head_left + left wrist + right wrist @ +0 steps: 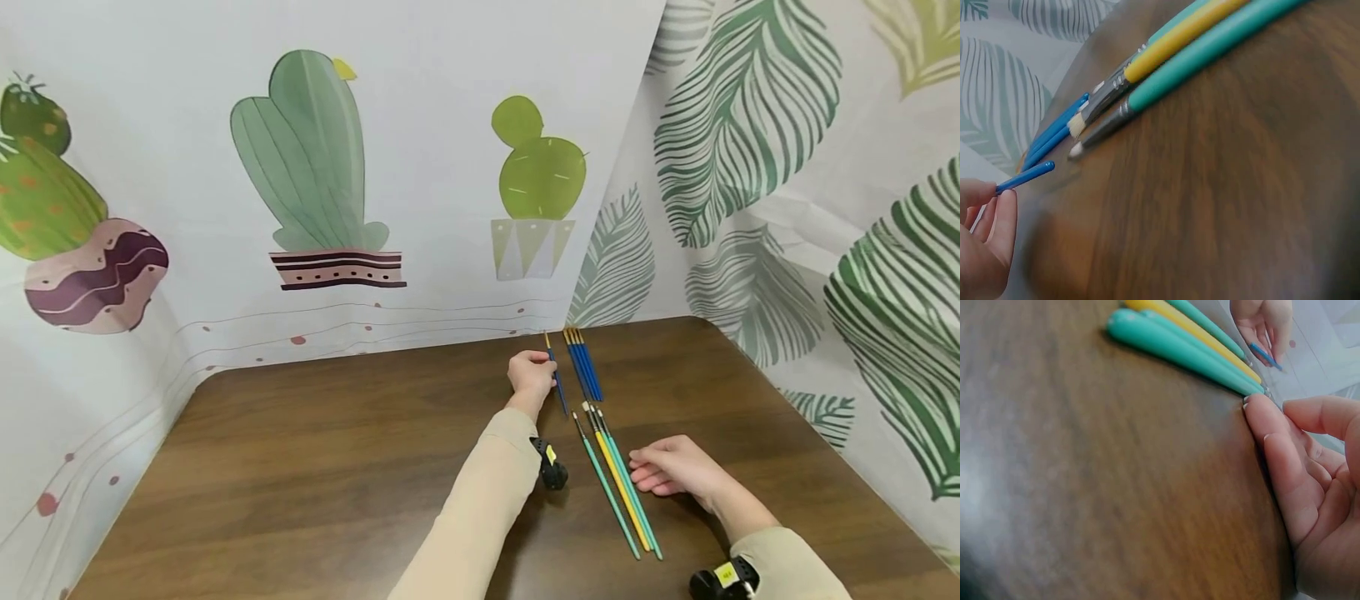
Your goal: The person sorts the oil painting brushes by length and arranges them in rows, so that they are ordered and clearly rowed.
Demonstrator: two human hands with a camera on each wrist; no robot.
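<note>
Near the table's far edge, my left hand [532,373] pinches a slim blue paintbrush [560,390] between thumb and fingers. The brush's bristles point toward the back wall, and its rounded blue handle end [1041,169] sticks out from the fingertips in the left wrist view. Just right of it lie several blue paintbrushes [587,367] side by side. Closer to me are a yellow paintbrush [624,487] and several green paintbrushes [610,490], bristles away from me. My right hand [678,468] rests on the table to their right, fingers loosely bent, fingertips right at the nearest green handle.
A brown wooden table [337,483] with rounded far corners carries everything. Behind it hangs a white cloth [442,167] printed with cacti, meeting a leaf-patterned cloth [795,308] on the right. Small black cameras [552,471] sit on both wrists.
</note>
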